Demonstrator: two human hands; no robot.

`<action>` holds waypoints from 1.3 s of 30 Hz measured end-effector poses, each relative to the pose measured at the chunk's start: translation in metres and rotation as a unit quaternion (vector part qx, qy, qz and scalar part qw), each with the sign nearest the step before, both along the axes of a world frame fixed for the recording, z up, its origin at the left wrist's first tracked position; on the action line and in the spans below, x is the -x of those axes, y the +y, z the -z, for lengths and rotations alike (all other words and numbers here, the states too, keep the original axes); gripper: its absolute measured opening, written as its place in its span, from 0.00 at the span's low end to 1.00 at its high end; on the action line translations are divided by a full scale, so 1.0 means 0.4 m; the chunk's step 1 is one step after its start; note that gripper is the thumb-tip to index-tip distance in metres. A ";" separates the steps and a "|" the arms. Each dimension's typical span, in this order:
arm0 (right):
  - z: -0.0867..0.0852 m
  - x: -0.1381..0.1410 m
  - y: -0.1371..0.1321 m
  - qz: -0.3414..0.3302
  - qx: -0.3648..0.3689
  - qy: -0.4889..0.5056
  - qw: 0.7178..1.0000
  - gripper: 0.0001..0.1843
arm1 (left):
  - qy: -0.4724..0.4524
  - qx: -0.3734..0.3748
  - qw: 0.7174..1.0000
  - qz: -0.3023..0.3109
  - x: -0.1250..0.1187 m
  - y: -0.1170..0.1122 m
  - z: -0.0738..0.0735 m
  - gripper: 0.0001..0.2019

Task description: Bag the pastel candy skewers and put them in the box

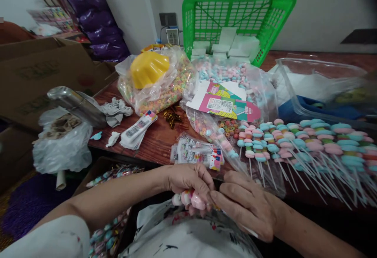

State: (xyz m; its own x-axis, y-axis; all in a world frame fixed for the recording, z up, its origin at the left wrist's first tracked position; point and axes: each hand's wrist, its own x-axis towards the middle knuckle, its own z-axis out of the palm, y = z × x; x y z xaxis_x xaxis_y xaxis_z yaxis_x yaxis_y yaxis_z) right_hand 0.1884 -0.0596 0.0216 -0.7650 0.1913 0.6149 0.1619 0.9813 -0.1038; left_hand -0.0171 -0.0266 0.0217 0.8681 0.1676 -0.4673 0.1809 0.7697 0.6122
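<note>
My left hand [190, 179] is closed around a candy skewer [191, 200] of pink and white pieces, held low over my lap near the table's front edge. My right hand [247, 203] meets it fingertip to fingertip, pinched on the same skewer's stick end. Just beyond my hands lies a stack of small printed packets [197, 154]. A wide row of finished candy skewers [309, 144] with white sticks lies on the table to the right.
Clear bags of coloured ring candy [165, 89] hold a yellow scoop [149, 67]. A green basket [235, 22] leans at the back. A clear plastic tub [324, 81] sits right, label strips [138, 130] and cardboard boxes [38, 73] left. A box of wrapped skewers [112, 173] is below.
</note>
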 end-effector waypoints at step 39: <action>0.000 0.253 0.057 0.125 0.385 0.047 0.913 0.17 | 0.159 -0.619 0.741 -0.206 0.157 -0.051 -0.083 0.15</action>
State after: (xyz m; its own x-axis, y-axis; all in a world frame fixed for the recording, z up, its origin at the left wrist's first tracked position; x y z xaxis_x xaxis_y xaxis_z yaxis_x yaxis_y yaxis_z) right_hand 0.0870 -0.0370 0.0218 -0.5886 0.7564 0.2852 0.3250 0.5445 -0.7732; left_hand -0.0799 -0.0470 0.0550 0.5033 0.8587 0.0962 0.3743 -0.3170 0.8714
